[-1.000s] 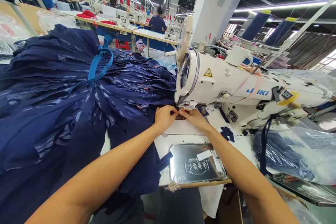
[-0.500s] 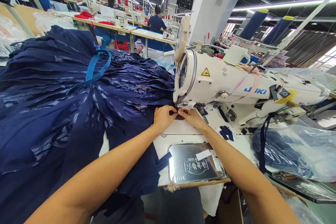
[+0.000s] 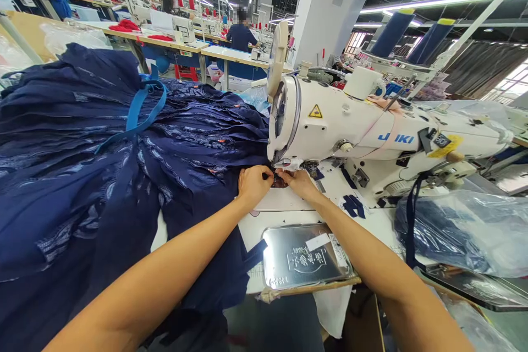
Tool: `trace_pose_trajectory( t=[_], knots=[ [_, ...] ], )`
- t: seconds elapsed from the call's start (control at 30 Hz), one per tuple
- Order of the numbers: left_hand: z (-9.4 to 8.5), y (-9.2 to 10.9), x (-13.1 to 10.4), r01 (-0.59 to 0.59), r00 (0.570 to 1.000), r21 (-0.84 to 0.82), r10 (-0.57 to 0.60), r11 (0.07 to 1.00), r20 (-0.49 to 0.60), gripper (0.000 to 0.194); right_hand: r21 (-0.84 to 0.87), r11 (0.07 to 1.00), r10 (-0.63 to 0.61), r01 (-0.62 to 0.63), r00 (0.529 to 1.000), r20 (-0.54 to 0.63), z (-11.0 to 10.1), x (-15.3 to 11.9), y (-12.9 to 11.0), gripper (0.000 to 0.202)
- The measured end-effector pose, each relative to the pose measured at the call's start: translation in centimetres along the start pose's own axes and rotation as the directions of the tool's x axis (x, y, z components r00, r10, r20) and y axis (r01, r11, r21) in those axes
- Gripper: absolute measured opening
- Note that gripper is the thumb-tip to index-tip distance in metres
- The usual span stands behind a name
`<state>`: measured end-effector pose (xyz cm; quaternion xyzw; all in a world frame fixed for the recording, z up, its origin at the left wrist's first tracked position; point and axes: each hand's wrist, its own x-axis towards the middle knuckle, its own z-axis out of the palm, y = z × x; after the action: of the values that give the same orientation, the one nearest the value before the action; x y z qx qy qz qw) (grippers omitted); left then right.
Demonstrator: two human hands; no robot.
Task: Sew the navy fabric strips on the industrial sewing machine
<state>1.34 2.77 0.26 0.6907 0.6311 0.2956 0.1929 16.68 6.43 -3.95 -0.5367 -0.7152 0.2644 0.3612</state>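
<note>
A white JUKI sewing machine [image 3: 330,115] stands in front of me, its head over a pale bed. My left hand [image 3: 254,184] is closed in a pinch just left of the needle area, with a small dark bit showing at the fingers. My right hand [image 3: 300,182] pinches from the other side under the machine head. The fingertips of both nearly meet, and whatever is between them is too small to make out. Navy patterned garments [image 3: 198,137] lie heaped left of the machine, reaching up to my left hand. A blue strap [image 3: 142,110] is tied around the heap.
A shiny metal tin lid [image 3: 305,264] lies at the table's front edge. Navy scraps [image 3: 353,205] rest on the machine table. Right of it is a clear plastic bag [image 3: 466,231]. Two navy thread cones [image 3: 391,33] stand above. People sit at machines farther back.
The whole view has shifted slightly, so everything sits a little further left. Both hands stay pinched by the needle area, with the fingertips moving only slightly.
</note>
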Motion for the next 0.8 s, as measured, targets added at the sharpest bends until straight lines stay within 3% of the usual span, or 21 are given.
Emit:
trace_pose_trajectory(
  t=[0.3, 0.8],
  knots=[
    [0.1, 0.0, 0.2, 0.033, 0.999, -0.006, -0.033, 0.999, -0.015, 0.019, 0.066, 0.993, 0.099, -0.100, 0.995, 0.018, 0.6, -0.1, 0.2, 0.017],
    [0.2, 0.1, 0.3, 0.029, 0.999, 0.010, -0.029, 1.000, -0.023, 0.019, 0.102, 0.983, 0.143, -0.150, 0.987, 0.072, -0.1, -0.3, -1.3, 0.019]
  ],
)
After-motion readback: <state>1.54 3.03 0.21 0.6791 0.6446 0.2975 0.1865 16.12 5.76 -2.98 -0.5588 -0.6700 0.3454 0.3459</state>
